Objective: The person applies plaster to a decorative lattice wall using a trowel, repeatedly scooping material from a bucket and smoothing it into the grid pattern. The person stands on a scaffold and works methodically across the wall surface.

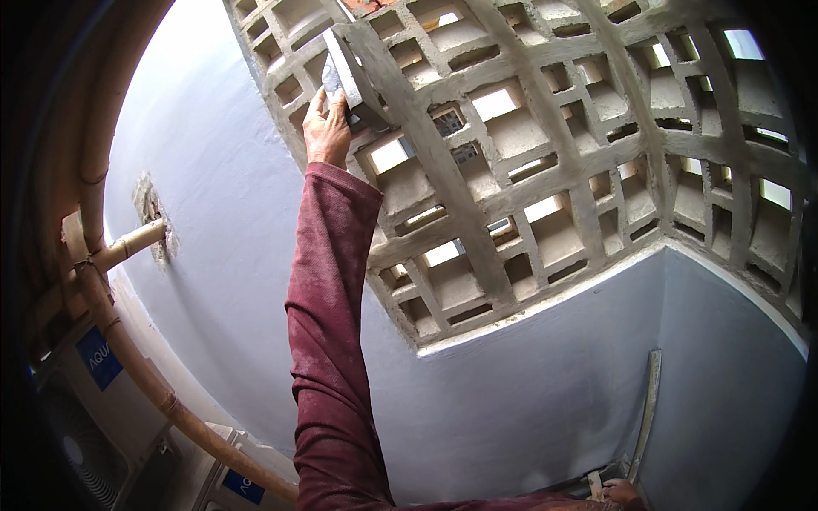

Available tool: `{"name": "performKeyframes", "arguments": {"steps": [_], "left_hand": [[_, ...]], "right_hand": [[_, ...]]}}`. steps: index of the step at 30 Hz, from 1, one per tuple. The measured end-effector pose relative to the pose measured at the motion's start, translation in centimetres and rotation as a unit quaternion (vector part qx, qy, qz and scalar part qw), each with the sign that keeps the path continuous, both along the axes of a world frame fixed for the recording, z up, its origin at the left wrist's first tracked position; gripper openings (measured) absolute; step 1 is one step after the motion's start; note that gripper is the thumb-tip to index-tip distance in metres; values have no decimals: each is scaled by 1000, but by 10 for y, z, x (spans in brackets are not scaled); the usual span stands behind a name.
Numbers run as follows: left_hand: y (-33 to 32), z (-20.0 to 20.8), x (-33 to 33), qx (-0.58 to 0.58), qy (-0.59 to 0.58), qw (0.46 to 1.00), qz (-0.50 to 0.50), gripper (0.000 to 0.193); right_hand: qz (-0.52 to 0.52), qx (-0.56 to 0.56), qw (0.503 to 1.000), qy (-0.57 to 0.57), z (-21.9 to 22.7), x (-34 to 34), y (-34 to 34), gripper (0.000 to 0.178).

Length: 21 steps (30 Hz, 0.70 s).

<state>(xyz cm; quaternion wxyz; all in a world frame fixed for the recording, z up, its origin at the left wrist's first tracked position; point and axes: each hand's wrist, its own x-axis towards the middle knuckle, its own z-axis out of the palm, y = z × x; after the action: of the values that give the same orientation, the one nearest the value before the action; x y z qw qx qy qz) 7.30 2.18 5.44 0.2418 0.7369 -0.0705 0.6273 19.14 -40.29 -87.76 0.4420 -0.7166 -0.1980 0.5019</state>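
Note:
My left hand [327,132] is raised high in a dusty maroon sleeve [332,281], its back toward me. The fingers close on the lower end of a flat rectangular piece [336,66] with a pale face and a dark grey side, a tool or a slab; its kind is unclear. This piece is up against the left part of a grey openwork block wall [477,247]. Low at the right, my right hand [622,492] shows only in part at the frame's bottom. Its fingers curl beside a short pale stick [595,485], and what they grip is hidden.
Smooth blue-grey walls [528,400] meet in a corner below the blocks. At the left, bamboo poles [128,349] cross in front of outdoor air-conditioner units [85,426]; one short pole [132,243] enters a broken patch of wall. A thin wooden strip [646,409] leans at right.

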Motion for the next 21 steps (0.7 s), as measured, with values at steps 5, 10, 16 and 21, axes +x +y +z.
{"name": "performKeyframes", "arguments": {"steps": [5,10,16,21], "left_hand": [[1,3,0,-5,3,1000,14,39],[-22,1,-5,-27,17,999,11,37],[-48,-6,-9,-89,53,995,10,36],[-18,-38,-50,191,119,970,92,39]], "right_hand": [[18,16,999,-25,-14,-3,4,31],[32,48,997,-52,-53,-2,1,32],[42,41,994,-95,-71,-5,-2,29],[48,-1,999,-19,-45,-6,-8,31]]}}
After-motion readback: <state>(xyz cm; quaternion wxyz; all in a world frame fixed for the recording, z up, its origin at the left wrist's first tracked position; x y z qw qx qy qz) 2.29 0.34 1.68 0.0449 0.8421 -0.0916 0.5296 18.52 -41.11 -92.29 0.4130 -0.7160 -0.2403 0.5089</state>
